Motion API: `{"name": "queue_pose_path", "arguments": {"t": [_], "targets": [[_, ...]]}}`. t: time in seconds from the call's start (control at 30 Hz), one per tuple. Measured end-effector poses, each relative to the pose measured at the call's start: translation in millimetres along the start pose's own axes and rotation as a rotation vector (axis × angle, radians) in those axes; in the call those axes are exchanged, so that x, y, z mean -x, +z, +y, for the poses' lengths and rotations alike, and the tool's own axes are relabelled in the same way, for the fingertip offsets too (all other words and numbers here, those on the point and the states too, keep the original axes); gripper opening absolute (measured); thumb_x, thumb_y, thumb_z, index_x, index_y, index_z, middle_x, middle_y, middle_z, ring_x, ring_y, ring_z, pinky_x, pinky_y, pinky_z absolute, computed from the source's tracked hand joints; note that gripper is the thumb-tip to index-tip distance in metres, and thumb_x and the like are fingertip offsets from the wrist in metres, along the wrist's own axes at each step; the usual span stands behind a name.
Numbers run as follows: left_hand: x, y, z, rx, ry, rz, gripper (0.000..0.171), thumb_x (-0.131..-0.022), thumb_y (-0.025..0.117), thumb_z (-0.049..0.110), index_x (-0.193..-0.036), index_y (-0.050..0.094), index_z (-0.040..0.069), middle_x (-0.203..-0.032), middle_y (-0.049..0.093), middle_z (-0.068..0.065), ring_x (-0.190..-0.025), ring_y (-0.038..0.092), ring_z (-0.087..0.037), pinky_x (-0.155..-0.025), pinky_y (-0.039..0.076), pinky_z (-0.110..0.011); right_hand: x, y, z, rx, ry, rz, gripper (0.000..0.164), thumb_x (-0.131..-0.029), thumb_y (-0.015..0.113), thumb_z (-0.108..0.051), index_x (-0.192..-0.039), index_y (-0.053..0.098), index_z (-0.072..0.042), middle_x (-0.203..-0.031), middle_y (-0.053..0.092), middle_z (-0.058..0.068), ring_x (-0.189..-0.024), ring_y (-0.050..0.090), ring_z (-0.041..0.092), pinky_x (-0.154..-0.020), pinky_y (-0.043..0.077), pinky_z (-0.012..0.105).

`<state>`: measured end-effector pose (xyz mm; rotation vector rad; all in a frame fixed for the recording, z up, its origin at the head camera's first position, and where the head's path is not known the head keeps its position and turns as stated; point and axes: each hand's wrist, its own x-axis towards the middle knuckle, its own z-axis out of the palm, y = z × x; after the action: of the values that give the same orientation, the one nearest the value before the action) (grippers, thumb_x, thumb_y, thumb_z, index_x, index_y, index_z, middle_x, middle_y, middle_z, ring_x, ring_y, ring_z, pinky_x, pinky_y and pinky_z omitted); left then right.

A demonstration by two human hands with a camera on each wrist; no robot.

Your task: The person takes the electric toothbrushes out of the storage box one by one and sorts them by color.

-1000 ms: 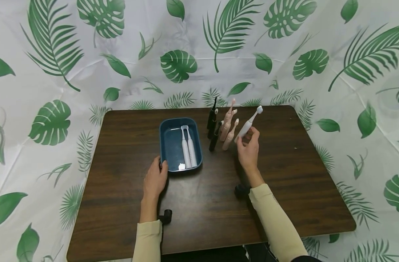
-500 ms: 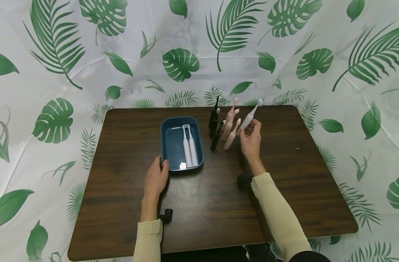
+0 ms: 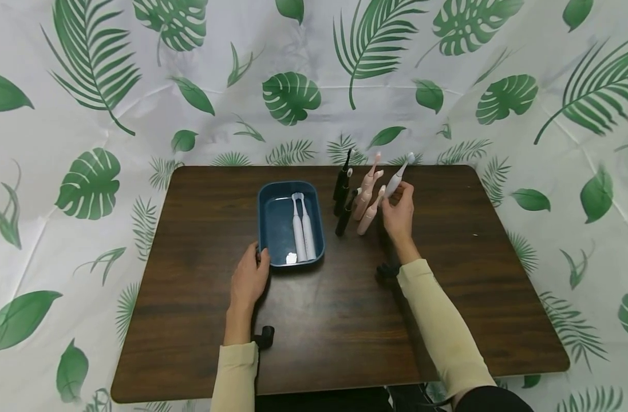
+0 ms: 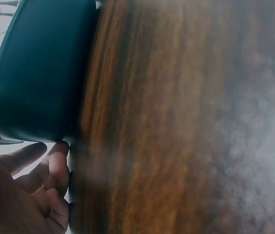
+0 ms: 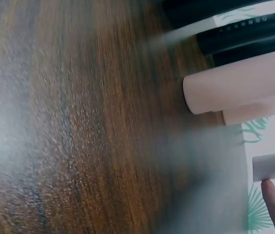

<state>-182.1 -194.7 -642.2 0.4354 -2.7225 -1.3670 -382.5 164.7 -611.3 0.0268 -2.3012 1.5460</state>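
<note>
My right hand [image 3: 399,213] pinches a white electric toothbrush [image 3: 394,183], which leans with its head up and to the right. In the right wrist view, fingertips press on the lower part of its handle [image 5: 272,166]. My left hand [image 3: 250,274] grips the near left corner of a dark blue tray [image 3: 263,217], thumb at the rim and fingers at the outer wall [image 4: 40,73]. Two white electric toothbrushes [image 3: 308,232] lie side by side in the tray's right half, heads toward the back.
Upright between the tray and my right hand are several pink electric toothbrushes [image 3: 367,218] and several black ones [image 3: 344,217]. They stand close together on the dark wooden table [image 3: 339,320]. A leaf-patterned cloth [image 3: 231,109] hangs behind the table's back edge.
My right hand has moved slightly toward the back with the white toothbrush. My left hand stays at the tray's corner. The whole head view has shifted a little.
</note>
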Motion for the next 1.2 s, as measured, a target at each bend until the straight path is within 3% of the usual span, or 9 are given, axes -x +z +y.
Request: {"name": "queue_pose_path", "arguments": {"t": [0.23,0.5,0.93,1.2], "targets": [[-0.4,0.9,2.7,0.009,0.011,0.006,0.054,-0.113,0.040,0.050,-0.151,0.054,0.015,-0.124,0.069,-0.011,-0.105,0.065,-0.033,-0.089,0.052,-0.056,-4,0,7,0.003,-0.003,0.017,0.049,-0.102,0.067,-0.006,-0.145,0.045,0.001,-0.135,0.057,0.028,-0.124,0.060,0.041,-0.104,0.050,0.062],[-0.6,1.2,3.9,0.004,0.005,-0.006,0.056,-0.112,0.040,0.051,-0.153,0.052,0.014,-0.131,0.068,-0.012,-0.112,0.066,-0.034,-0.093,0.052,-0.058,-7,3,11,0.043,0.022,0.002,0.044,-0.102,0.063,-0.008,-0.143,0.047,-0.002,-0.135,0.060,0.025,-0.125,0.062,0.038,-0.099,0.053,0.050],[-1.1,0.3,2.7,0.004,-0.005,-0.001,0.054,-0.112,0.041,0.050,-0.151,0.054,0.015,-0.125,0.068,-0.011,-0.107,0.064,-0.033,-0.091,0.050,-0.055,-9,14,17,0.025,0.003,0.046,0.042,-0.100,0.063,-0.003,-0.139,0.049,0.003,-0.132,0.059,0.027,-0.123,0.062,0.041,-0.104,0.051,0.054],[-1.4,0.3,-0.2,0.001,-0.015,-0.006,0.056,-0.112,0.040,0.052,-0.152,0.053,0.014,-0.126,0.069,-0.011,-0.110,0.065,-0.033,-0.092,0.051,-0.057,-7,18,21,0.064,0.065,0.025,0.047,-0.098,0.066,-0.003,-0.142,0.048,-0.001,-0.134,0.057,0.025,-0.121,0.062,0.039,-0.103,0.051,0.050]]}}
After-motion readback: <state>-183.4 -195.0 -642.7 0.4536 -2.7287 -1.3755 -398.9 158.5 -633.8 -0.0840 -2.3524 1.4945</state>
